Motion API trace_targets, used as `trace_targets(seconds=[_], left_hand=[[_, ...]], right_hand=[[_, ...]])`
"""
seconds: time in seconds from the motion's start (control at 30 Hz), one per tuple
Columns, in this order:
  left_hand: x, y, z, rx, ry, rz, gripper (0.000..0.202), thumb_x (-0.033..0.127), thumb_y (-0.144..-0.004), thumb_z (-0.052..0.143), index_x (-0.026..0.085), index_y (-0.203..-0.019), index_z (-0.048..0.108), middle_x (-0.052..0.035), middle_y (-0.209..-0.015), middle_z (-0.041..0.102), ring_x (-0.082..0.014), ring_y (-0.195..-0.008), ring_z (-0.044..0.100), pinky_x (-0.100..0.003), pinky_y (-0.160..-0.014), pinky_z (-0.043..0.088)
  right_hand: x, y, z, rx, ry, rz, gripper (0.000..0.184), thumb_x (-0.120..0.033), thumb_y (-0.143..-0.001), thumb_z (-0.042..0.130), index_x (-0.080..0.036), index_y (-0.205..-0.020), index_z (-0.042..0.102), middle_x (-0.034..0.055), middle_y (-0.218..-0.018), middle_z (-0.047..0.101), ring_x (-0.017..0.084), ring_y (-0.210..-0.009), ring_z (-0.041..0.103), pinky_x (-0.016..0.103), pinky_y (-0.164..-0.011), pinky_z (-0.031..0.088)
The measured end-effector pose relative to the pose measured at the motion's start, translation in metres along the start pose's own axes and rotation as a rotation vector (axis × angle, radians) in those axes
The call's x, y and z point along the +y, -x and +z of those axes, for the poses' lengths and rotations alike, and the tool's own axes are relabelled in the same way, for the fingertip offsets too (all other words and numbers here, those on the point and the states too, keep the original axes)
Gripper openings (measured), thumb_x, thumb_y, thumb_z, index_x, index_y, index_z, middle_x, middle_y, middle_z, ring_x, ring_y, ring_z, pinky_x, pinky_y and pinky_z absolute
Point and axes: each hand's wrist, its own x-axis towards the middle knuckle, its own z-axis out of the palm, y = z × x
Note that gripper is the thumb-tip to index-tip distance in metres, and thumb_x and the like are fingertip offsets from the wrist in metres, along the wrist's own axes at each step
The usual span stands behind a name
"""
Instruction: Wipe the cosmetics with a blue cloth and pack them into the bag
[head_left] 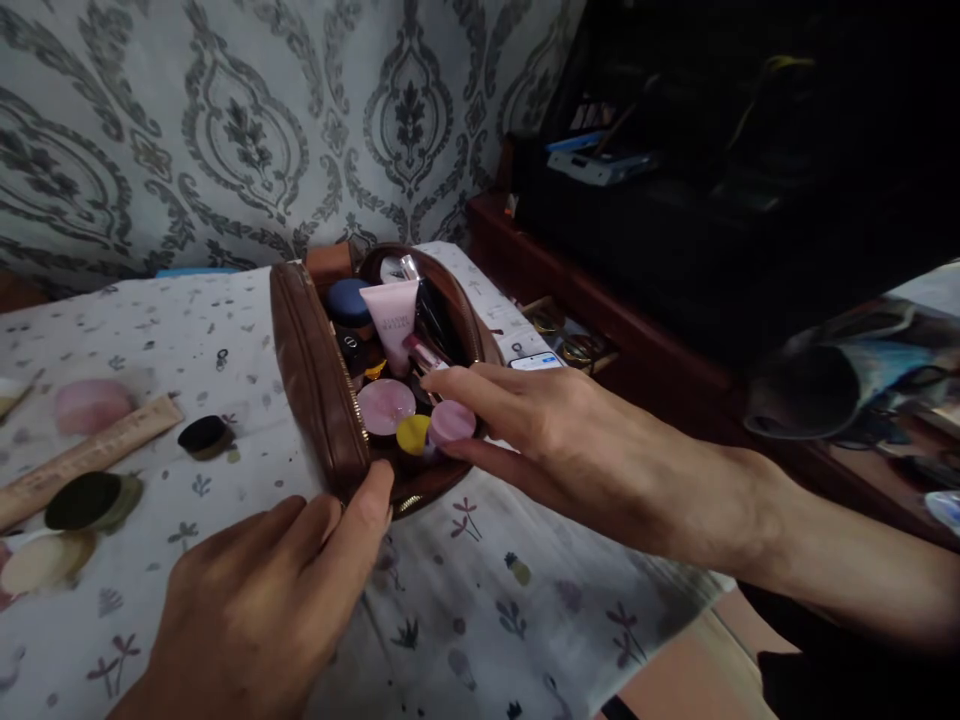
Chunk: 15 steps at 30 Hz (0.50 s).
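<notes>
Left hand [255, 590] nearest, fingers curled, thumb at near zip edge of open brown leather-look bag [296, 360]; can't tell if gripping. Bag on white printed cloth [424, 590]. Right hand [555, 420] in from the side, thumb and forefinger narrow, holding small jar with round pink lid [452, 423] at bag's near end. Also inside: round yellow lid [411, 436] just beside, wider round pink lid [386, 407], pale pink squeeze tube [393, 315], dark blue round lid [350, 300]. Bag's right side partly hidden behind right hand. Left of bag: long beige tube [97, 460], black round lid [204, 436]. Beyond: lit phone [536, 361], grey-patterned wall covering [247, 130].
</notes>
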Motion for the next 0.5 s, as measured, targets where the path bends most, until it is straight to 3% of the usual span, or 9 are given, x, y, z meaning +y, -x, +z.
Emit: trace_targets(seconds=[0.2, 0.37, 0.5], left_hand=[[-0.004, 0.009, 0.003, -0.027, 0.016, 0.019, 0.057, 0.013, -0.091, 0.044, 0.012, -0.148, 0.041, -0.0026, -0.076, 0.071, -0.0161, -0.057, 0.063, -0.028, -0.051, 0.046], [-0.007, 0.012, 0.006, -0.019, 0.039, 0.035, 0.057, 0.016, -0.093, 0.046, 0.011, -0.149, 0.041, -0.0036, -0.077, 0.071, -0.0146, -0.058, 0.064, -0.025, -0.05, 0.046], [-0.008, 0.009, 0.006, 0.028, 0.038, 0.039, 0.053, 0.018, -0.094, 0.049, 0.015, -0.147, 0.046, 0.0, -0.071, 0.069, -0.0105, -0.058, 0.063, -0.019, -0.054, 0.047]], right_hand=[[0.001, 0.003, 0.0, 0.025, 0.065, -0.047, 0.018, -0.017, -0.101, 0.043, -0.017, -0.1, 0.061, 0.0005, -0.076, 0.053, 0.01, -0.057, 0.039, 0.025, -0.052, 0.027], [0.006, 0.007, -0.001, 0.004, 0.103, -0.11, 0.02, -0.016, -0.101, 0.042, -0.016, -0.1, 0.061, 0.0016, -0.076, 0.055, 0.01, -0.061, 0.044, 0.025, -0.054, 0.03], [0.009, 0.013, 0.004, 0.102, 0.166, -0.137, 0.017, -0.014, -0.1, 0.045, -0.014, -0.105, 0.061, 0.0046, -0.085, 0.059, 0.011, -0.063, 0.046, 0.024, -0.053, 0.032]])
